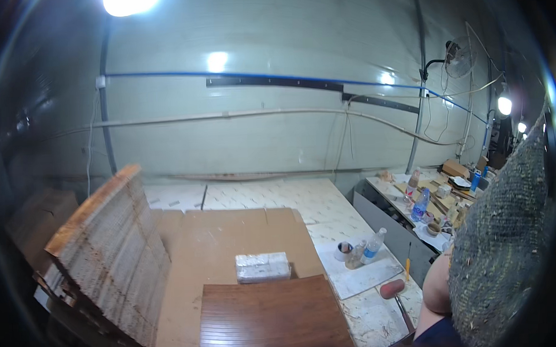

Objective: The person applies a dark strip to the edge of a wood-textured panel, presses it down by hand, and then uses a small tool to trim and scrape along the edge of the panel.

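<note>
Panel [271, 317], far edge near silvery block [262, 267]; open cardboard [231, 233] beyond.

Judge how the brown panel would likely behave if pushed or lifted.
The panel looks broad and flat, so it would probably slide rather than roll. Its straight far edge shows no sag, suggesting stiffness. The glossy sheen hints at a slippery face.

no legible text or numbers; blue label [370, 253] on clear bottle [378, 238] too small to read
</note>
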A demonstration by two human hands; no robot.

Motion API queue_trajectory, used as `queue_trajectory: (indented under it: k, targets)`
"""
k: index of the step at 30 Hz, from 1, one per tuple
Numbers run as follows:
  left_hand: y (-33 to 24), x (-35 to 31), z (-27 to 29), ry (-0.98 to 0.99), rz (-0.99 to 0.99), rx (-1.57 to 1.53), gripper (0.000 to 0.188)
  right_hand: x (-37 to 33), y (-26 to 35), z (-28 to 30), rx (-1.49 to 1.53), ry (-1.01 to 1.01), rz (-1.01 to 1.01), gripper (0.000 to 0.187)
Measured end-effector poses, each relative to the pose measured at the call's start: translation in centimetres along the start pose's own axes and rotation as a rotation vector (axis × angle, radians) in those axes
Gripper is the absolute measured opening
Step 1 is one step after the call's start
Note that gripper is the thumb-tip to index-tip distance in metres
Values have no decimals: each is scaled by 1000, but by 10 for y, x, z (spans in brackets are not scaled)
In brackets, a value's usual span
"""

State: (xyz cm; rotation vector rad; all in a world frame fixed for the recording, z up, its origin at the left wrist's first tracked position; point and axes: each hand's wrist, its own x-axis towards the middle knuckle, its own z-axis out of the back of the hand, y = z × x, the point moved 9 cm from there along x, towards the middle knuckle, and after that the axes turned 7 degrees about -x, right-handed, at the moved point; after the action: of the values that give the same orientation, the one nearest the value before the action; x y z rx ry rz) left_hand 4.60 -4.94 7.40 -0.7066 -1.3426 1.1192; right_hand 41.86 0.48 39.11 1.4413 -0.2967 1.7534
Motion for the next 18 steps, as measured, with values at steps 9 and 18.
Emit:
queue_trajectory:
  k: [9,18]
  targets:
    - [-27,-23,-28,32,104,-223,11,-18,69,-7,-48,68,112,44]
    - [-25,9,-10,38,44,-227,12,-21,92,-50,145,67,112,48]
